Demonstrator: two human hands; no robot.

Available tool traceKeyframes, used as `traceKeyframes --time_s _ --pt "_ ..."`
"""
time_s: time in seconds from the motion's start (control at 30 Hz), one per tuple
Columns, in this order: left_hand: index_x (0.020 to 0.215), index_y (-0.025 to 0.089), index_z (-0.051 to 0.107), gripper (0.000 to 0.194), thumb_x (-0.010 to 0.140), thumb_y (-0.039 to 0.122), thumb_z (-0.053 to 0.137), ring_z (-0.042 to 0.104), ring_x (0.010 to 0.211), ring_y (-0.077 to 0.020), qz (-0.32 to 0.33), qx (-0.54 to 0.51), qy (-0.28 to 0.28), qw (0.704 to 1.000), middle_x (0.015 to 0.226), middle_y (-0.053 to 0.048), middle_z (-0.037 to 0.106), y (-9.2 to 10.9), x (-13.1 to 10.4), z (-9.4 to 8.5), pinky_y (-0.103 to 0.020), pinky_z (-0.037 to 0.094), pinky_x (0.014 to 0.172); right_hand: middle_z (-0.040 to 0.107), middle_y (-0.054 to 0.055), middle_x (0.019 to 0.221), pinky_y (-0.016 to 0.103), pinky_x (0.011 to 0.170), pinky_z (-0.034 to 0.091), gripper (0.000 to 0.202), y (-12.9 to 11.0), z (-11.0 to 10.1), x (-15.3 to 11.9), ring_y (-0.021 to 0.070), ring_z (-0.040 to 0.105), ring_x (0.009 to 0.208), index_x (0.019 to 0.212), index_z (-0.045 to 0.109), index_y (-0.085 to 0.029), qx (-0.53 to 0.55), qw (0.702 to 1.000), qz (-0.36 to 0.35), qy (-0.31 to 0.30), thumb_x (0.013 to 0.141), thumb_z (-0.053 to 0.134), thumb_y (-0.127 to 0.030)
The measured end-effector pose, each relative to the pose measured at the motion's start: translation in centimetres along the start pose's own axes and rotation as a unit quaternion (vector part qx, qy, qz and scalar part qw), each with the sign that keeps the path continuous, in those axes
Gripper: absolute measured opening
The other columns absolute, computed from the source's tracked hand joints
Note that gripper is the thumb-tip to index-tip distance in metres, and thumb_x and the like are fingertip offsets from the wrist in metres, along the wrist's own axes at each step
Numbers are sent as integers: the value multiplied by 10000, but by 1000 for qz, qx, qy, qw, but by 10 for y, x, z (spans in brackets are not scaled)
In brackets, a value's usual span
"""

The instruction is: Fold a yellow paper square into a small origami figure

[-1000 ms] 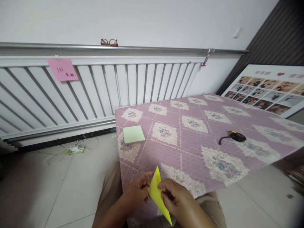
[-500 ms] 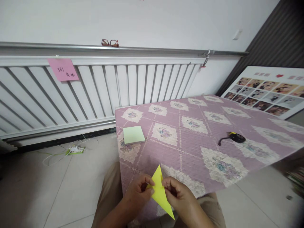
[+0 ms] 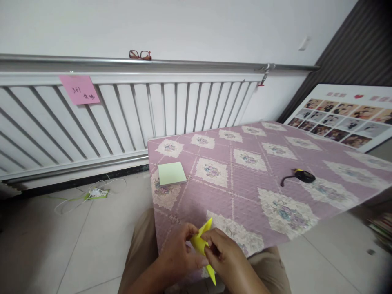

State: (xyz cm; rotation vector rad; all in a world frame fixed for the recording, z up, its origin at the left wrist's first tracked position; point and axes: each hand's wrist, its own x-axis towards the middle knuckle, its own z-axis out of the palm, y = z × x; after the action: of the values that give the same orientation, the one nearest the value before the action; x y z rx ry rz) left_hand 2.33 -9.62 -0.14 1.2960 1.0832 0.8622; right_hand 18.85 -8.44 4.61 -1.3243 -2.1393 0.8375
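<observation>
A folded piece of yellow paper [image 3: 199, 243] is held between my two hands, above the near edge of the table. My left hand [image 3: 180, 251] grips its left side, with fingertips at the upper part and the thumb lower down. My right hand [image 3: 222, 251] pinches the right side, its fingers covering part of the sheet. One pointed end sticks up past the fingers and another points down below them. The paper looks bent in the middle. A pad of pale green sticky notes [image 3: 172, 173] lies near the table's left edge.
A purple flowered cloth covers the table [image 3: 211, 200]. A black and yellow tape measure [image 3: 304, 176] lies to the right. Behind stands a white radiator [image 3: 171, 106] with a pink note [image 3: 80, 90]; glasses [image 3: 140, 54] rest on the pipe. A power strip [image 3: 97, 193] lies on the floor, left.
The yellow paper has turned and bent, showing a narrower face than before. Both hands have drawn closer together, and my left thumb has moved down and right.
</observation>
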Motion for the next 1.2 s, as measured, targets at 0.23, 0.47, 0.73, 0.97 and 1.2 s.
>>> traceKeyframes --time_s 0.23,0.47,0.73,0.97,1.2 --pt "911 182 499 276 661 119 596 447 615 -77 -21 13 10 1000 850 23 564 9 1 4 -189 307 513 620 22 813 241 648 438 327 10 7 2 153 590 717 895 605 -210 -23 1000 2 -2 669 446 -36" --pt "999 213 460 403 646 98 617 563 884 -173 -12 -101 -29 994 966 -4 618 11 2 6 -251 434 691 645 16 817 258 678 466 417 15 19 1 162 617 736 1042 587 -219 6 999 2 40 683 463 -45" --pt "1047 193 506 411 716 324 710 564 956 -210 44 -282 -41 957 977 -49 613 15 2 6 -308 400 823 579 -28 751 225 620 485 516 25 30 -5 128 615 641 1314 341 -222 59 995 19 79 816 461 -165" --pt "1100 214 578 485 662 252 782 563 1033 -237 -16 -402 2 915 1068 -72 613 10 -1 4 -337 397 888 545 -26 788 203 609 486 522 16 28 -8 112 599 651 1356 255 -228 99 987 -3 125 868 439 -203" --pt "1060 220 625 464 629 226 798 527 1121 -267 -20 -457 6 889 1110 -81 619 12 -4 3 -358 400 913 544 -19 771 210 606 488 395 13 28 -9 123 594 659 1259 383 -206 124 985 9 119 875 459 -253"
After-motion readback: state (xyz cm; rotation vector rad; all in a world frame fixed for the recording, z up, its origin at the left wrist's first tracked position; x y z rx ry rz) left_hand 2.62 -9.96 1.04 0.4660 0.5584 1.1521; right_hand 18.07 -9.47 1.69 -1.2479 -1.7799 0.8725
